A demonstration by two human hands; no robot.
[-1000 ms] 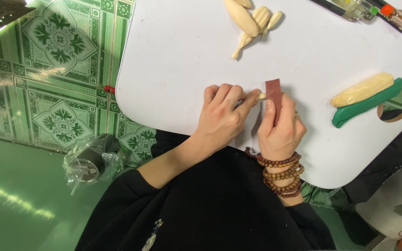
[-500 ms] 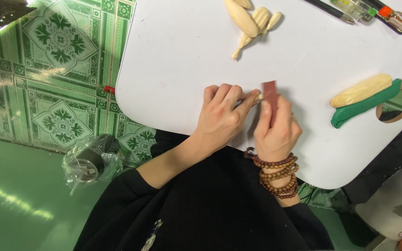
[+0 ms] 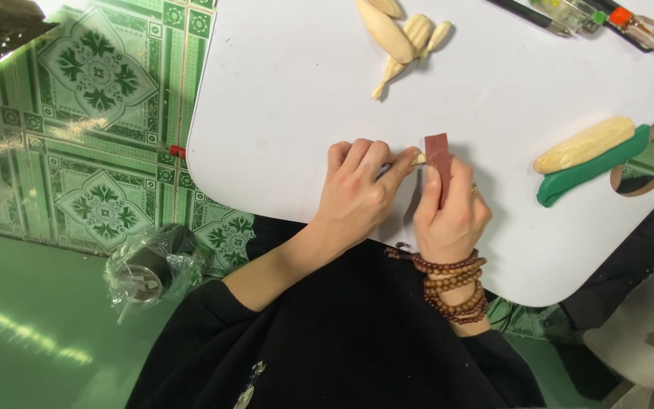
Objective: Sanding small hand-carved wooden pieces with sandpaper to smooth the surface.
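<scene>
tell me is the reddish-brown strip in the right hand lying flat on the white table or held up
Held up. The right hand grips the reddish-brown strip, its top end against the small pale carved piece pinched by the left hand.

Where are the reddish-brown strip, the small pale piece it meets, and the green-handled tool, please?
reddish-brown strip (image 3: 438, 149), head view, on its upper end above the right hand (image 3: 452, 212).
small pale piece (image 3: 419, 158), head view, on the tip showing past the left hand (image 3: 357, 193).
green-handled tool (image 3: 588, 168), head view, mid-handle.

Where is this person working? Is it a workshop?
Probably a small home craft corner, not a big workshop: a white table over green patterned floor tiles, pale carved wooden pieces, and a green-handled tool.
</scene>
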